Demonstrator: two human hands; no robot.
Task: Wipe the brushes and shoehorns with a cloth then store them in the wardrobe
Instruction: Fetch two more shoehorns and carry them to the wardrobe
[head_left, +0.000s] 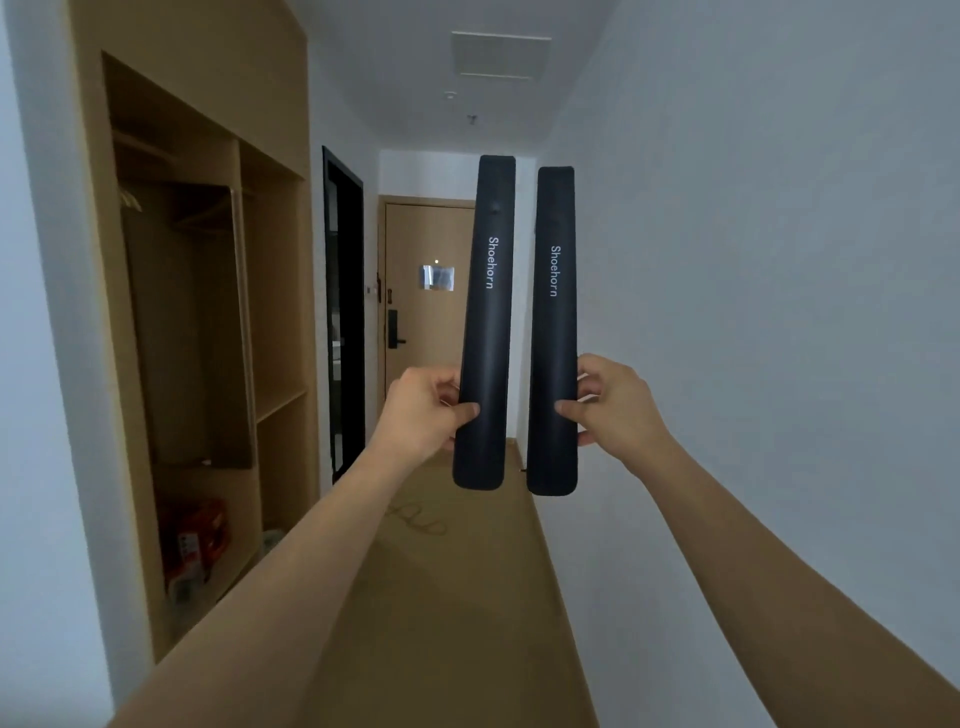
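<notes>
Holding one shoehorn upright per hand: left hand (426, 408) pinches the left shoehorn (485, 322), right hand (615, 402) the right shoehorn (553, 332). Storage remains; the wardrobe (197, 322) stands open left of my hands.
</notes>
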